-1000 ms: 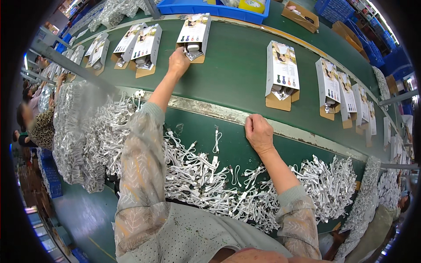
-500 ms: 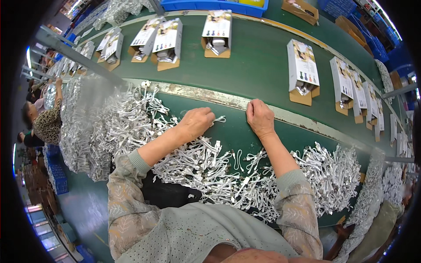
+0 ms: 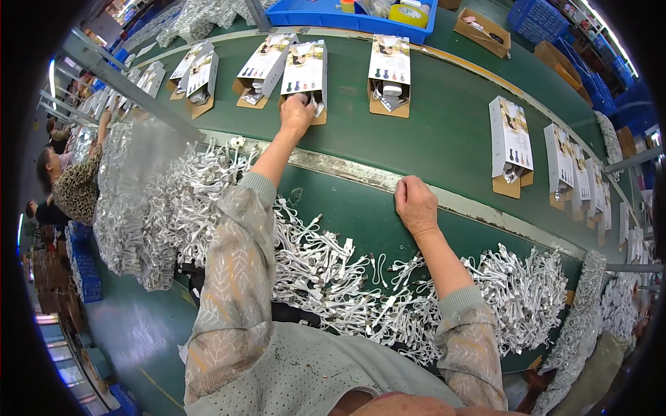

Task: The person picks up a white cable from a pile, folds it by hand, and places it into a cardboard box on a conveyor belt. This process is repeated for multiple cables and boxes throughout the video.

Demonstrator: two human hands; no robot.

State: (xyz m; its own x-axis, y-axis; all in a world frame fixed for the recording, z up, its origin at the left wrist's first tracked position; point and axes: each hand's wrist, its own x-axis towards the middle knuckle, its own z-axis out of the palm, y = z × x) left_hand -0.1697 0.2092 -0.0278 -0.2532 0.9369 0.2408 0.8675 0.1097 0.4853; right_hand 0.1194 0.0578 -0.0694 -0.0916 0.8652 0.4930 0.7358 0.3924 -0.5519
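Observation:
My left hand [image 3: 297,116] reaches across to the open lower end of a white printed carton [image 3: 305,69] on the green belt. Its fingers are bunched together and their tips are hidden at the carton's mouth, so what they hold does not show. A white part shows beside them. My right hand [image 3: 416,204] is curled into a fist on the worn metal rail [image 3: 347,166], with nothing visible in it. In front of me, short white cables [image 3: 333,270] lie in a long heap on the green table, with a denser pile [image 3: 520,291] right of my right forearm.
Other open cartons stand along the belt, including one [image 3: 390,69] with a white device and silver pouch inside. A blue tray [image 3: 354,17] holding yellow tape sits beyond the belt. Clear plastic bags [image 3: 121,201] hang at the left, near a metal post [image 3: 132,87] and co-workers.
My left hand has moved from above the table, where a white cable stuck out of its fingers, forward to the carton's mouth. The cartons have shifted right. My right fist stays at the rail.

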